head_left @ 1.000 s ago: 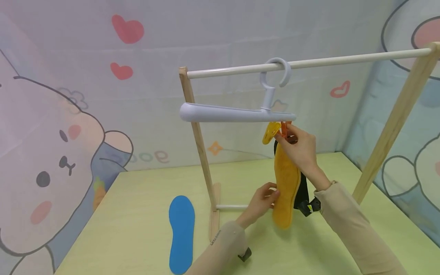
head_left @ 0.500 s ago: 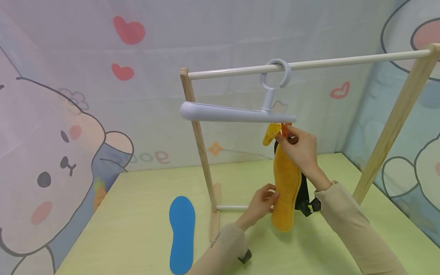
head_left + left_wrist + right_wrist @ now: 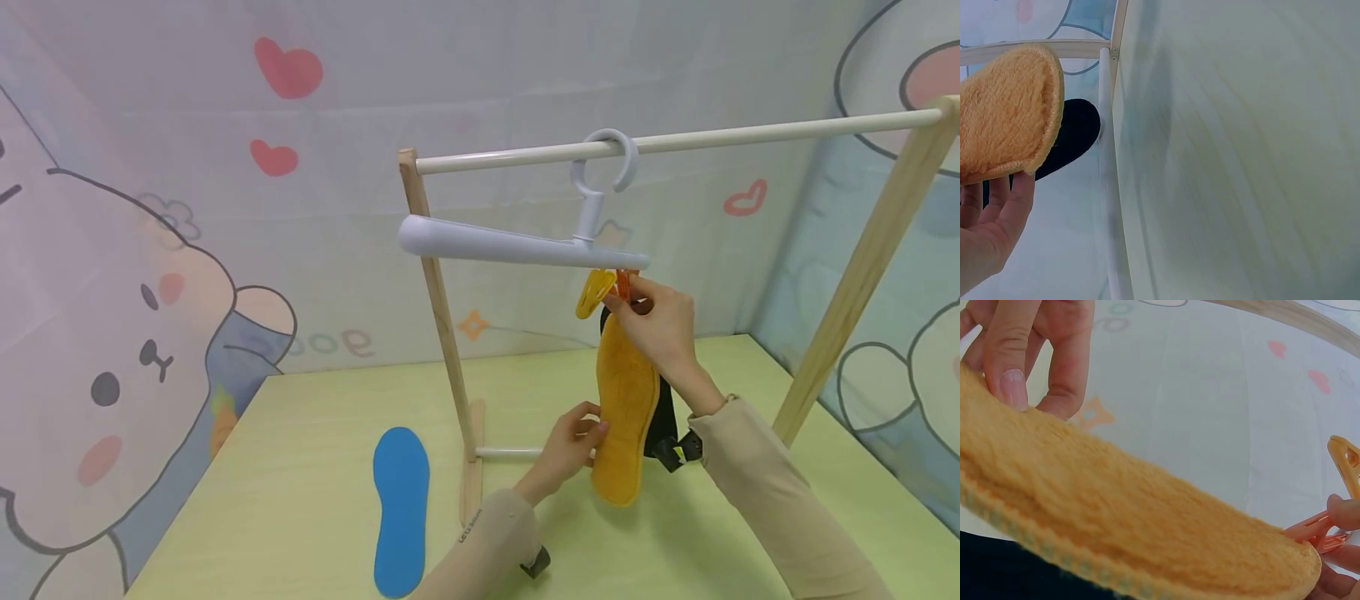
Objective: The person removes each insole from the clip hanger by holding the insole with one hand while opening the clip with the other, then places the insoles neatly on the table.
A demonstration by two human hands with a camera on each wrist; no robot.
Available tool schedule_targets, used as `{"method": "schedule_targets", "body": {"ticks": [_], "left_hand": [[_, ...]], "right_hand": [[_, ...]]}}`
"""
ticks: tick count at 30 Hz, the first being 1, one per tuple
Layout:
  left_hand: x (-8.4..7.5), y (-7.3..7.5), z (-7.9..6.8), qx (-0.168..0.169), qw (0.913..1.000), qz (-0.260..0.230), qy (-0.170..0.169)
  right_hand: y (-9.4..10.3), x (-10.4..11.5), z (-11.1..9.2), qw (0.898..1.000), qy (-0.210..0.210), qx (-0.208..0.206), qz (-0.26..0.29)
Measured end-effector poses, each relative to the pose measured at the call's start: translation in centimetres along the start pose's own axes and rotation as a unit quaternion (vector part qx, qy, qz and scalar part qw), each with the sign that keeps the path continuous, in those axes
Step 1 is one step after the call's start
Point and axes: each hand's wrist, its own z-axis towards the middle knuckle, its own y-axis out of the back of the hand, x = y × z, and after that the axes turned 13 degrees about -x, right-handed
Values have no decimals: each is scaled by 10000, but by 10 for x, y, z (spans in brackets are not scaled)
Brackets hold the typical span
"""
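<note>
Yellow plush insole (image 3: 624, 400), in head view, is between the 2 hands: right hand (image 3: 662, 325) pinches orange plastic clip (image 3: 623, 284) at its top, left hand (image 3: 567, 442) pinches its edge. In left wrist view, flat black insole (image 3: 1077, 134) is behind it; in right wrist view, left thumb (image 3: 1013, 384) presses the plush.

The right grip (image 3: 662, 323) pinches up high — the left grip (image 3: 568, 442) pinches lower down, its fingers (image 3: 1066, 372) bent; both sleeved arms (image 3: 772, 500) reach forward.

Soft light, faint shadows; wrist views slightly hazy, perhaps.
</note>
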Motion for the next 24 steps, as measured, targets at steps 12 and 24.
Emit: {"method": "schedule_targets", "body": {"ticks": [12,24], "left_hand": [[1,1,-3,10,9999,-20,99],[2,4,-5,-62,9998,83,144]], "right_hand": [[0,3,-1,9998,-93,84,-164],[-2,4,-2,9999,-87,112,-97]]}}
